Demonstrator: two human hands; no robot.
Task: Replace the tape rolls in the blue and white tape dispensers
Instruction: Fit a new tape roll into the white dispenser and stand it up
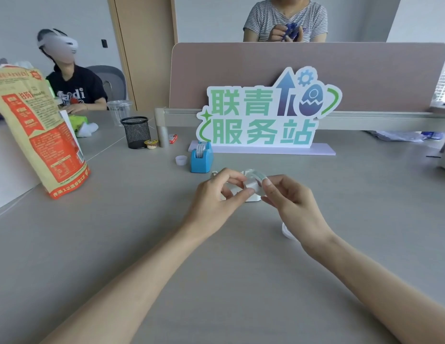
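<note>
— What stood along the left of the smooth grey desk (117, 244)?

— A tall paper bag (40, 130) printed in red and tan, creased and leaning. Right of it was a black wire-mesh pen cup (136, 132), round and open-topped, with a small yellow-lidded tub (151, 143) touching its base, and a small red and white box (173, 138) a little further right.

— And the dispensers?

— The blue plastic tape dispenser (201, 160) sat upright, blocky with rounded corners, a pale patterned roll (200, 148) seated in its top. A small translucent cap (181, 160) lay just to its left. Behind it stood the flat white sign (263, 112) with green characters on a lilac base. The blue one was beyond the hands and apart from them.

— Where was the white one?

— The white plastic tape dispenser (251, 188) rested on the desk between both hands. The left hand (216, 197) pinched its near side, thumb and fingers closed on it. The right hand (291, 202) gripped a clear, glossy tape roll (258, 176) at the dispenser's top; I could not tell whether the roll was seated or only held against it.

— Anything further right?

— A round white piece (287, 232), partly hidden behind the right wrist, lay on the desk.
</note>
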